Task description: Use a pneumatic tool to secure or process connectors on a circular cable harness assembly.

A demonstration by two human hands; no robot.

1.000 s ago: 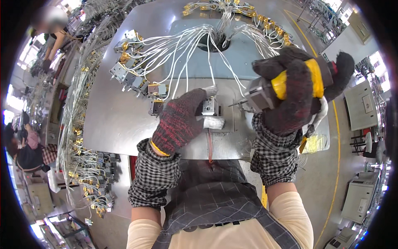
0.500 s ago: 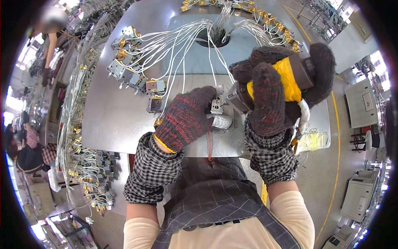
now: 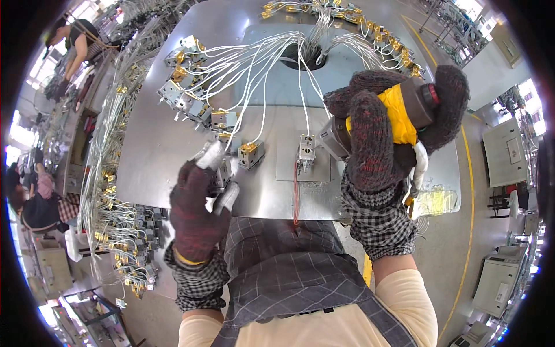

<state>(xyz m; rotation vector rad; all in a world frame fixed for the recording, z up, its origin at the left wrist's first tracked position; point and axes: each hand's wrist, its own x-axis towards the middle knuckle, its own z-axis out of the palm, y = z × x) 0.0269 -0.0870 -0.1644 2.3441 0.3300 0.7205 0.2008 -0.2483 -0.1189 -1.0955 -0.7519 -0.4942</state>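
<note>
My left hand (image 3: 199, 211), in a dark knit glove with silver-wrapped fingertips, is slightly blurred. Its thumb and forefinger stand apart beside a small metal box (image 3: 222, 175), partly hidden by the hand; no firm hold shows. My right hand (image 3: 373, 139) is wrapped around a dark handheld power tool (image 3: 404, 113) bound with yellow tape, with a red part at its end and a white-wrapped cable. Left of the tool's front end, a metal connector box (image 3: 306, 149) with a white wire sits on a flat plate (image 3: 286, 168). Another box (image 3: 250, 153) lies between it and my left hand.
White wires (image 3: 254, 52) fan out from a round hole (image 3: 303, 55) in the metal table (image 3: 144, 150) to several boxes along its edges. Wire bundles (image 3: 107, 156) hang at the left. A co-worker (image 3: 78, 49) stands at far left. Yellow floor lines (image 3: 471, 168) run at right.
My left hand has moved left and toward me, off the connector box, uncovering it and the box beside it. My right hand keeps the power tool nearly in place.
</note>
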